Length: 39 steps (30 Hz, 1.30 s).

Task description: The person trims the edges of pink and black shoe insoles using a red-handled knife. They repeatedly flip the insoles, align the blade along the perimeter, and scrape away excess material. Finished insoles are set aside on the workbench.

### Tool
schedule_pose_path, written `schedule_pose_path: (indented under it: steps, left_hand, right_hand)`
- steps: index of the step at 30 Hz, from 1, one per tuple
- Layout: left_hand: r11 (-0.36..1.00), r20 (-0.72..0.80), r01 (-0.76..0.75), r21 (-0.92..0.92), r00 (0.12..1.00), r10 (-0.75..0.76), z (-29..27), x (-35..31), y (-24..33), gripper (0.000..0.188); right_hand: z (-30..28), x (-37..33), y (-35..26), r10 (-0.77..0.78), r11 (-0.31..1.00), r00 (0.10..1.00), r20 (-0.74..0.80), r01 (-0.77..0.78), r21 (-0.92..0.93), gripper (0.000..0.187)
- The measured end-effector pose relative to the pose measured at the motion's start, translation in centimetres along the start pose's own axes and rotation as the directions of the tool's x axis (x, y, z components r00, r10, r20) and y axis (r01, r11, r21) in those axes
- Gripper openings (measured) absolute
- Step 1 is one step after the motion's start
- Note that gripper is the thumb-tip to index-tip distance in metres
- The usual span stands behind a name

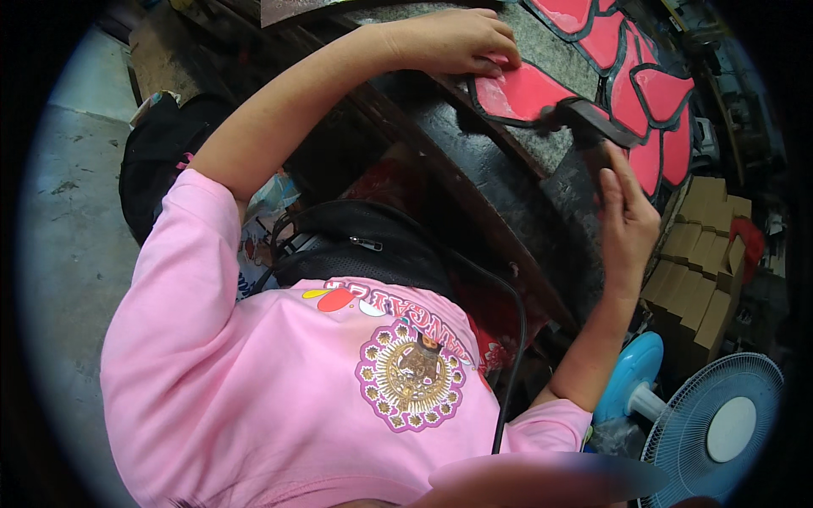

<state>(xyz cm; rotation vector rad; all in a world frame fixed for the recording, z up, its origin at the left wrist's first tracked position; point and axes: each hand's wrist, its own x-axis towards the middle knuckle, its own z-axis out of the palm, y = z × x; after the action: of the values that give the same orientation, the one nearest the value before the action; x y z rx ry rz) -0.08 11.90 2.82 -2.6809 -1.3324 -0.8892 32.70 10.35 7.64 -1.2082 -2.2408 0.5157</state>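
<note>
A pink-red, pointed flat piece with a black border (527, 91) lies on a grey slab (555, 151) at the bench edge. My left hand (461, 44) reaches across from the left, and its bent fingers grip the far-left corner of that piece. On the right, my right hand (628, 207) is closed round the handle of a dark hammer (605, 125). The hammer's head is over the right part of the piece and is smeared by motion. Whether it touches the piece I cannot tell.
Several similar pink-red pieces (639, 97) overlap at the far right of the bench. The dark wooden bench (474, 173) runs diagonally before me. Cardboard boxes (699, 245) are stacked at right, above a blue and white fan (720, 423). A black bag (364, 241) rests by my lap.
</note>
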Motion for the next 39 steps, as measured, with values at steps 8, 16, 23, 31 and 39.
schedule_pose_path:
  steps: [8,16,23,31,39]
  left_hand:
    - [0.998,-0.015,0.041,0.039,0.999,-0.041,1.1,1.3,0.2,0.026]
    - [0.989,-0.034,0.097,-0.115,0.994,-0.102,1.2,1.2,-0.5,0.029]
    - [0.914,-0.329,0.105,-0.393,0.912,-0.246,2.4,1.5,-1.7,0.038]
    - [0.519,-0.146,0.249,-0.818,0.783,-0.605,2.6,1.5,-3.6,0.035]
    - [0.384,-0.114,0.225,-0.896,0.717,-0.688,2.6,1.5,-3.7,0.034]
  right_hand:
    - [1.7,-1.2,-0.2,0.118,0.971,0.984,0.135,-0.143,0.192,0.032]
    - [0.0,-1.0,-2.3,-0.067,0.880,0.984,-0.164,0.136,0.456,0.035]
    - [1.1,0.5,-2.0,-0.009,1.000,0.998,0.064,0.008,0.017,0.033]
    - [2.7,1.7,-3.9,-0.120,0.988,0.993,0.021,0.118,0.096,0.036]
    - [1.2,3.3,-4.8,-0.105,0.981,0.994,-0.033,0.109,0.158,0.037]
